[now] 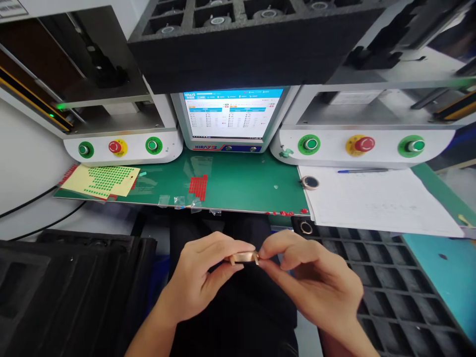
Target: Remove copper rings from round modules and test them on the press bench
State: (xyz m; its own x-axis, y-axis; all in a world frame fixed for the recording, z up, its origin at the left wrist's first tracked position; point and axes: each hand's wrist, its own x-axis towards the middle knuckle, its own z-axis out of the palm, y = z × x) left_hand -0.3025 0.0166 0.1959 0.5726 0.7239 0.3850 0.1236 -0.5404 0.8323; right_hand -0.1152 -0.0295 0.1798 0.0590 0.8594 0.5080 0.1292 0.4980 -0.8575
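Observation:
Both my hands meet over my lap, below the green bench mat. A small copper-coloured ring part sits between them. My left hand pinches its left end with thumb and fingertips. My right hand grips its right end with thumb and forefinger. A similar round part lies on the mat's right side, and another one rests in the corner of a black foam tray at my right.
A monitor stands at the back between two white machines with green buttons and red stop buttons. A yellow sheet of green stickers, red stickers, a paper sheet and pen lie on the bench. Black trays sit above and left.

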